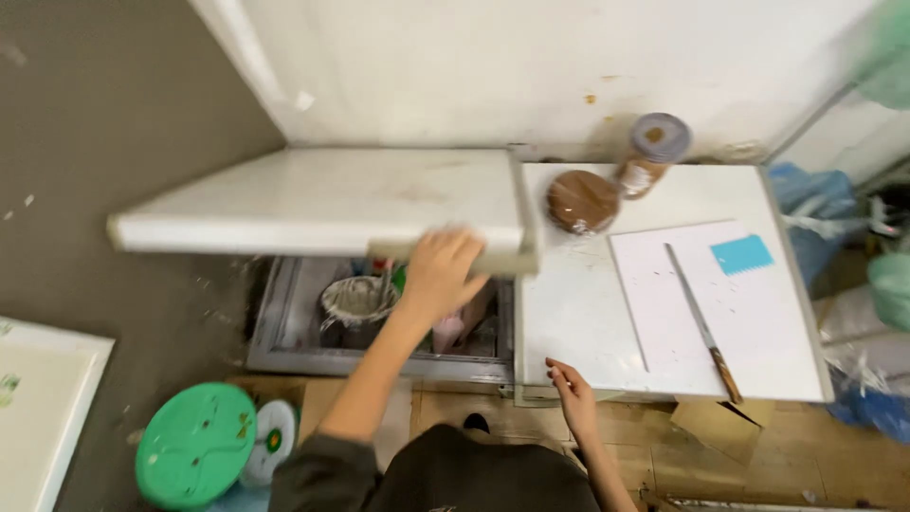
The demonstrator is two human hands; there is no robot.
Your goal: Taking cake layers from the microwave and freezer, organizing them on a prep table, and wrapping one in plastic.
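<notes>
Left grip (441,270) on freezer lid (322,199) | right grip (572,391) open

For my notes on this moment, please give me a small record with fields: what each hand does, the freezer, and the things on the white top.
left hand: grips the front edge of the raised freezer lid
right hand: rests on the front edge of the white top, holding nothing
freezer inside: a bowl with a whitish mass
on the white top: brown round cake, lidded jar, white board with a long knife and a blue scraper
floor: green round lid
</notes>
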